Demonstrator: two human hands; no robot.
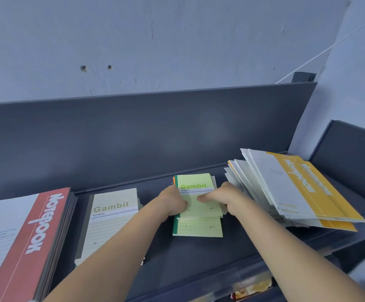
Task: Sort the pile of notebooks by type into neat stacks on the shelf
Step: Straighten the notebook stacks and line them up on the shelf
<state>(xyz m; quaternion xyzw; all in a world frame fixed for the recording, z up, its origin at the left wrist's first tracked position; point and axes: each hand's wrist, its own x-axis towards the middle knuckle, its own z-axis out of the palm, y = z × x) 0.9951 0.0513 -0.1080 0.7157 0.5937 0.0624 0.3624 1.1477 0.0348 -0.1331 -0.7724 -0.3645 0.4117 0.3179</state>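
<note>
— Four groups on the shelf: the leaning yellow pile at the right, a red stack, a grey stack, and the small green stack in the middle.

— And the hands?

— Left hand and right hand press its two sides, fingers clamped on the top books. I'd square the edges; the lower books jut forward. How many books are in each stack, I can't tell.

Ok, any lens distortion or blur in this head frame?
Head view: wide-angle bowing curves the shelf back panel; centre is sharp, the green Gambit notebook readable; the yellow notebook pile lettering at right is soft; lighting even, faint sheen on the panel.
</note>
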